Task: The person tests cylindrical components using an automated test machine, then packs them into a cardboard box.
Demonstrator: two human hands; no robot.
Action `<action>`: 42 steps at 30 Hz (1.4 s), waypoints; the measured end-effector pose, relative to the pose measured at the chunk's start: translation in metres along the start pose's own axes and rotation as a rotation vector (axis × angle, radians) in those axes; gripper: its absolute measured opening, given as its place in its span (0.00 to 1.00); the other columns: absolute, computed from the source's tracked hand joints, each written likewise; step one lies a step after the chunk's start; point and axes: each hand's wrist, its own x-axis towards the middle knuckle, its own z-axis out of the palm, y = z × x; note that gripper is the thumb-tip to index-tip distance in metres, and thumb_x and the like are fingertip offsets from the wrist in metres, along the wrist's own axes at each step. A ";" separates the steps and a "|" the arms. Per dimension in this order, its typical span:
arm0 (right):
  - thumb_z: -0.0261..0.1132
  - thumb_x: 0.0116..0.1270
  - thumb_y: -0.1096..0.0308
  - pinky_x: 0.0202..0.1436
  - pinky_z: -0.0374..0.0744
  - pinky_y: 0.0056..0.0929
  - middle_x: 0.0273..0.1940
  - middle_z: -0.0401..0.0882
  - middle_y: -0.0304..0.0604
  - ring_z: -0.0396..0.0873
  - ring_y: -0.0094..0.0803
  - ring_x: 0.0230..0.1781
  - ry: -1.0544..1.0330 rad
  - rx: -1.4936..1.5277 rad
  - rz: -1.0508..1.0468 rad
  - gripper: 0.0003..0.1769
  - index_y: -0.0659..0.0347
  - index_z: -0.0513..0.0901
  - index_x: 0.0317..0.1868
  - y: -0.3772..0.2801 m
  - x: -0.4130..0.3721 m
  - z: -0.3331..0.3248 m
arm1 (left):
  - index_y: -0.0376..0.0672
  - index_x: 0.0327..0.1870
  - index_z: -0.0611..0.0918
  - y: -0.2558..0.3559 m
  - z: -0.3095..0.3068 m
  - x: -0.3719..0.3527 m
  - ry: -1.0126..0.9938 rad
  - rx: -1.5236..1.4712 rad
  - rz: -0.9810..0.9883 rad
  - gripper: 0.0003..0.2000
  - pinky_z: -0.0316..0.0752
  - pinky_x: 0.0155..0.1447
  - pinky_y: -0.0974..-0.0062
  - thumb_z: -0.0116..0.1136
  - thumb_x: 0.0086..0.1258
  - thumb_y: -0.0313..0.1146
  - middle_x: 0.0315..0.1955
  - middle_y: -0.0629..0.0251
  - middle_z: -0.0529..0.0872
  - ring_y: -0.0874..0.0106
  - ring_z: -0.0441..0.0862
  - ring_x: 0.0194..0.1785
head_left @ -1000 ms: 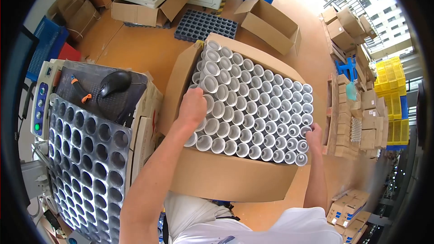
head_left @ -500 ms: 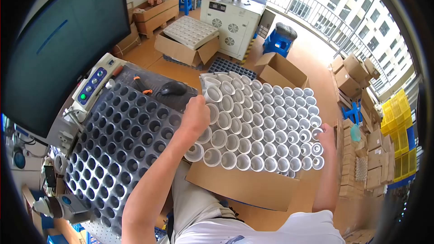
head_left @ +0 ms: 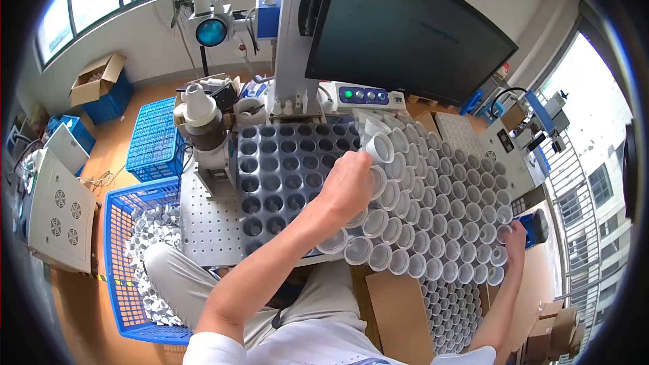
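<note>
A tray packed with rows of white plastic cups (head_left: pixel 433 220) is held up between my two hands, tilted, with its left end over the bench. My left hand (head_left: pixel 348 186) is closed on the tray's left edge. At the right edge my right hand (head_left: pixel 515 240) grips near the end cups, its fingers partly hidden. Under the tray's left part lies a black tray with round holes (head_left: pixel 260 192) on the bench. Below its near edge, more white cups (head_left: pixel 449 311) fill an open cardboard box (head_left: pixel 399 311).
A monitor (head_left: pixel 405 34) and a button panel (head_left: pixel 365 96) stand behind the bench. A lens-headed machine (head_left: pixel 211 30) is at the upper left. Left of my legs, a blue basket (head_left: pixel 115 284) holds many small white parts (head_left: pixel 159 230). A railing (head_left: pixel 574 209) runs along the right.
My view has turned left toward the bench. The tray of cups has moved with both hands from above the cardboard box to partly over the black tray, uncovering cups in the box.
</note>
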 end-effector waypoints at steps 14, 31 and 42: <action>0.63 0.51 0.77 0.40 0.75 0.27 0.36 0.81 0.41 0.77 0.29 0.35 -0.715 -0.151 -0.077 0.20 0.68 0.81 0.47 -0.121 0.114 0.270 | 0.26 0.37 0.74 -0.218 -0.032 -0.115 0.490 0.081 -0.587 0.08 0.69 0.52 0.49 0.48 0.60 0.23 0.40 0.34 0.78 0.39 0.75 0.47; 0.70 0.52 0.59 0.42 0.77 0.34 0.40 0.82 0.45 0.78 0.33 0.38 -0.785 -0.134 -0.129 0.26 0.67 0.79 0.48 -0.072 0.135 0.276 | 0.29 0.28 0.73 -0.241 -0.012 -0.137 0.323 0.503 -0.383 0.03 0.65 0.57 0.50 0.51 0.56 0.21 0.39 0.38 0.78 0.43 0.72 0.52; 0.46 0.74 0.47 0.73 0.58 0.38 0.72 0.55 0.58 0.60 0.52 0.70 -0.480 -0.188 -0.481 0.37 0.61 0.52 0.74 -0.042 0.060 0.275 | 0.24 0.28 0.70 -0.232 0.014 -0.182 0.184 0.494 -0.323 0.04 0.52 0.72 0.49 0.51 0.52 0.15 0.63 0.22 0.58 0.36 0.56 0.69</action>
